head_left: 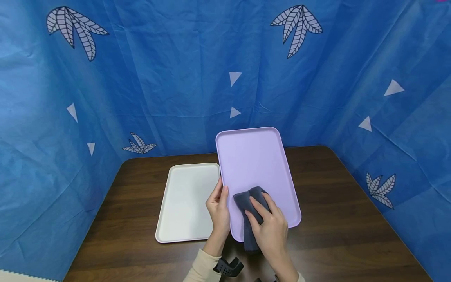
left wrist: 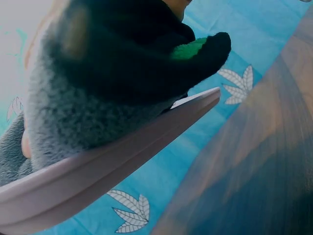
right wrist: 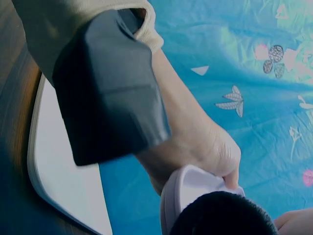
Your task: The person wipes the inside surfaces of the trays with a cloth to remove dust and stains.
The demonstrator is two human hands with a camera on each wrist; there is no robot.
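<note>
A lavender tray is held up, tilted, over the table, and my left hand grips its left edge, thumb on the inner face. With bent fingers my right hand holds a folded dark grey cloth against the lower part of that face. One end of the cloth hangs past the tray's bottom edge. From the left wrist, the fuzzy cloth fills much of the view above the tray rim. In the right wrist view the left hand clasps the tray, partly hidden by the cloth.
A white tray lies flat on the dark wooden table, left of the lavender one. Behind and beside the table hangs a blue patterned curtain. Dark bands sit at the wrists.
</note>
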